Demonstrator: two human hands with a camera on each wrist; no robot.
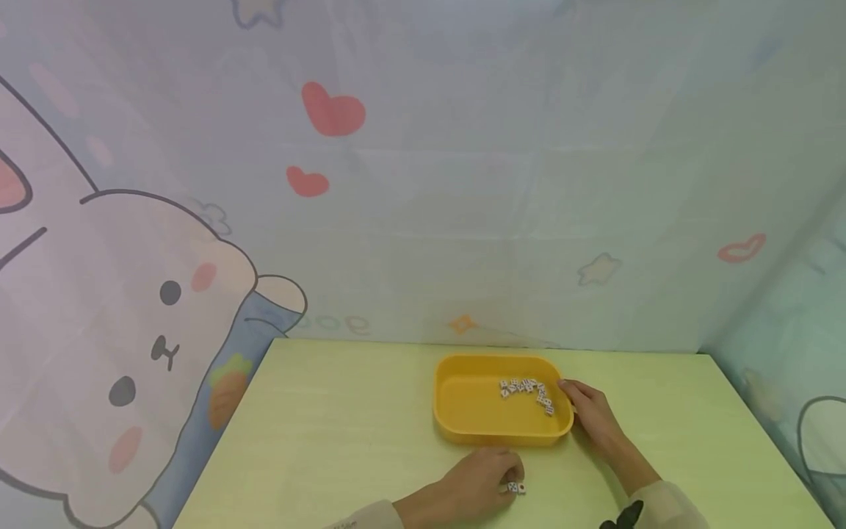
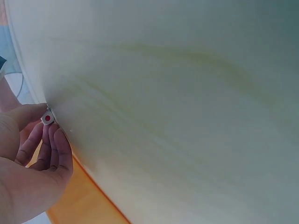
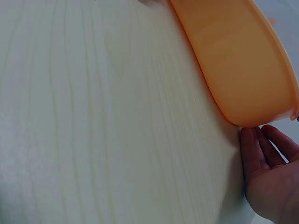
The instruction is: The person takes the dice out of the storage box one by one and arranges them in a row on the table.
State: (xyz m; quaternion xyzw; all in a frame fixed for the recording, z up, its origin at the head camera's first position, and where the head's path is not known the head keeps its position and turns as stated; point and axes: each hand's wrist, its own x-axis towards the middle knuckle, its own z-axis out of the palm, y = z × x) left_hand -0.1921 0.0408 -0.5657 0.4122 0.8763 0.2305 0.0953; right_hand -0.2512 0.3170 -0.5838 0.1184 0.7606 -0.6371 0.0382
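Note:
My left hand is in front of the yellow tray, low over the table. Its thumb and fingertips pinch a small white die with a red dot facing the left wrist camera. In the head view two dice sit side by side at those fingertips. At the right end of the tray is my right hand, gripping its rim and outer wall. The right fingers press against the wall beneath the rim, while the thumb is mostly hidden in the right wrist view.
Inside the tray several white dice lie in a bent line toward the back right. The pale wood-grain table extends on both sides. Behind it hangs a printed cloth with hearts, stars and a rabbit.

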